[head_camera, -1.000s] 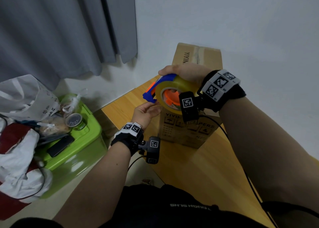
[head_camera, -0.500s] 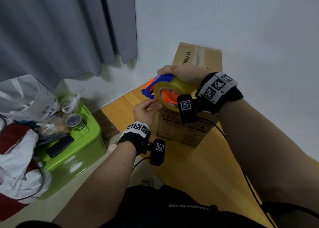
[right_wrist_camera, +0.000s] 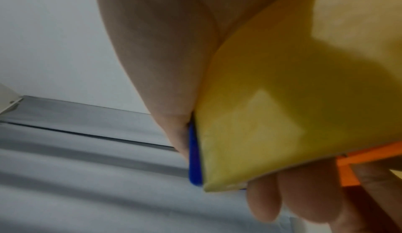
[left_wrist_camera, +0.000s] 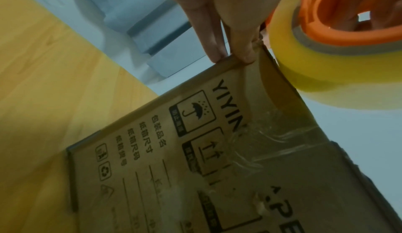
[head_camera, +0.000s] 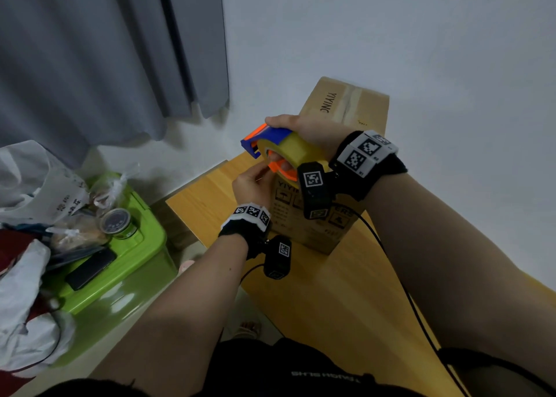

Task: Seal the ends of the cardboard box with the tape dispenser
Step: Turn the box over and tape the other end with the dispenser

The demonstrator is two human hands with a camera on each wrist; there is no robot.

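Cardboard box stands on wooden table, near its far corner, wall just behind; open tabletop toward the person. Right hand wraps the tape dispenser, fingers through the orange core of the yellow roll, held just above the box's near top edge. Left hand: straight fingertips on that edge at the corner. Print reads "YIYIN…" with umbrella, arrow and recycling symbols; old clear tape crosses the face. Green bin left of table.

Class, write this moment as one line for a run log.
right hand: grips tape dispenser | left hand: fingertips on cardboard box top edge | new tape: not visibly applied
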